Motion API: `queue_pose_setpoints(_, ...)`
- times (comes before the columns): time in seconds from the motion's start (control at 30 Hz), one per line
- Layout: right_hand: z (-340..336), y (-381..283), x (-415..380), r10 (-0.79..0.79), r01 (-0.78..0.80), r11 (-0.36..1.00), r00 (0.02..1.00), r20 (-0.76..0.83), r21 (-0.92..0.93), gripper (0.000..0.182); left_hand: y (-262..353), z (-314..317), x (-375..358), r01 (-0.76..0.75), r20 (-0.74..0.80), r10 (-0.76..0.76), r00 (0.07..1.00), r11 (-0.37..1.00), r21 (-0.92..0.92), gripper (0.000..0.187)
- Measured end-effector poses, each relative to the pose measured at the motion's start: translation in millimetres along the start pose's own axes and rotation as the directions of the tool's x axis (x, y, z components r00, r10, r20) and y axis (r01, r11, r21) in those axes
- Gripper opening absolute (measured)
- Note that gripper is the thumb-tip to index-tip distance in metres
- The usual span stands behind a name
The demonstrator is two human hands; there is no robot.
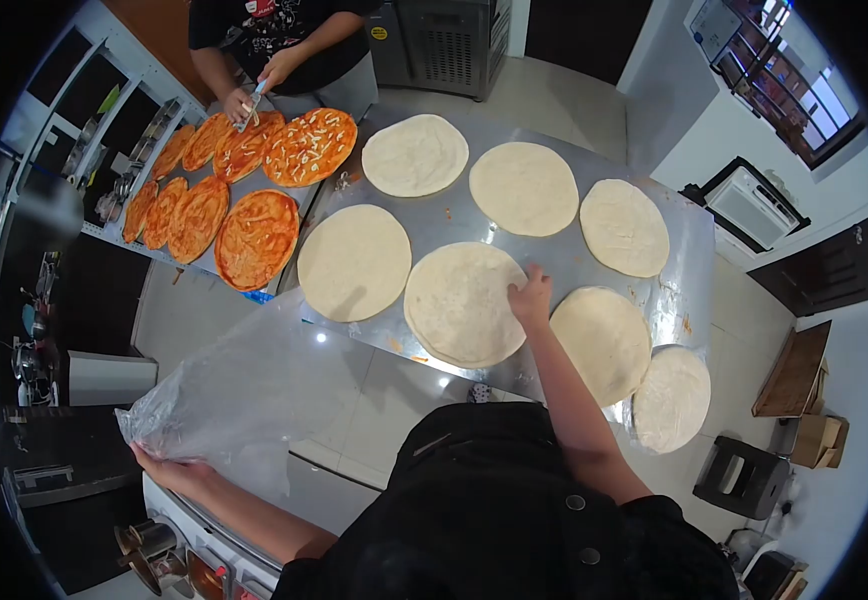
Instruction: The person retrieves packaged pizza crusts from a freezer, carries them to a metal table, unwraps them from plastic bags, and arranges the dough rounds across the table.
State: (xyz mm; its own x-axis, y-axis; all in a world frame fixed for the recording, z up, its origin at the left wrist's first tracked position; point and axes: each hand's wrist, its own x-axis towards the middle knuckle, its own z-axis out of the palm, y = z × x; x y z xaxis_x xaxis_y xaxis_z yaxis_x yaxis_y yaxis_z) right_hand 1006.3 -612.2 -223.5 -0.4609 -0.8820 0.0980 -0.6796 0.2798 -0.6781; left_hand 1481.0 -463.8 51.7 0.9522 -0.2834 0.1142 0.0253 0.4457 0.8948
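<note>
My left hand point(176, 473) is closed on the gathered end of a clear plastic sheet point(244, 390), held out low on the left. The sheet spreads from the hand up toward the near left edge of the metal table. My right hand point(531, 297) reaches forward to the right rim of a round pizza dough point(464, 312), its thumb over the edge and its index finger stretched away from it. This dough lies flat near the front of the table. Another flat dough point(602, 345) lies just right of my right wrist.
Several more pale dough rounds point(524, 188) lie across the metal table point(449, 215). On the left, several sauced pizza bases point(257, 240) stand close together; one point(311, 147) carries pale shreds. A person point(279, 45) works over them with a small tool. Shelves point(84, 130) line the left wall.
</note>
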Motion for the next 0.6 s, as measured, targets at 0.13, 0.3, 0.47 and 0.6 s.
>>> queue_pose_setpoints(0.13,-11,25,52,-0.017,0.023,0.998,0.994,-0.104,0.053,0.060,2,9,-1,-0.013,-0.008,0.013,1.000,1.000,0.028,0.052)
queue_pose_setpoints(0.3,-17,56,156,0.031,-0.026,0.999,0.991,-0.133,0.037,0.062,8,-2,2,-0.027,-0.020,0.029,0.999,0.994,0.106,0.059)
queue_pose_setpoints(0.47,-18,35,193,0.329,-0.320,0.927,0.944,0.012,-0.196,0.072,15,-7,-3,-0.027,-0.080,0.041,0.996,0.985,0.172,0.064)
queue_pose_setpoints(0.6,-9,22,186,0.259,-0.262,0.942,0.965,-0.041,-0.209,0.070,11,-11,1,-0.056,-0.122,0.091,0.988,0.963,0.263,0.062)
